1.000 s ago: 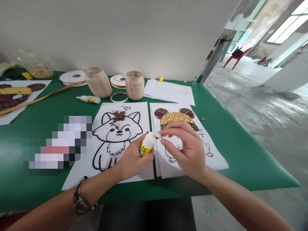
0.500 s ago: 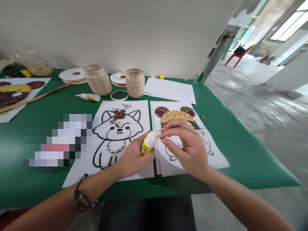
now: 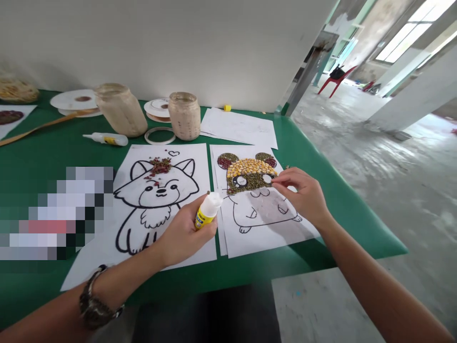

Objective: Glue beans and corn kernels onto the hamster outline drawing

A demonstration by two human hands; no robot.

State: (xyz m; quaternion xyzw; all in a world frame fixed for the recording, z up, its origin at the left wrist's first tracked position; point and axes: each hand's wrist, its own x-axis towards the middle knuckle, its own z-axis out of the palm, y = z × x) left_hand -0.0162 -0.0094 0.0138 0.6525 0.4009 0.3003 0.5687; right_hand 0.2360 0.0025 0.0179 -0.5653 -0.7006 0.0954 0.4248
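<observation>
My left hand is wrapped round a white glue bottle with a yellow label, its top pointing up, over the edge of the fox drawing. Red and green beans lie heaped on the fox's forehead. Thumb and fingers of my right hand are pinched together by the right eye of the hamster drawing; what they hold, if anything, is too small to make out. Yellow corn kernels cover the hamster's head top, and green beans fill the band around its eyes.
Behind the drawings stand two cloudy jars, a tape roll, ribbon spools and a second glue bottle. Loose white sheets and a yellow cap lie near the wall. A blurred-out object is at left.
My right hand has moved away from the glue bottle's top, rightward to the hamster's eye. My left hand still holds the bottle. The view has shifted, so the table things appear further left.
</observation>
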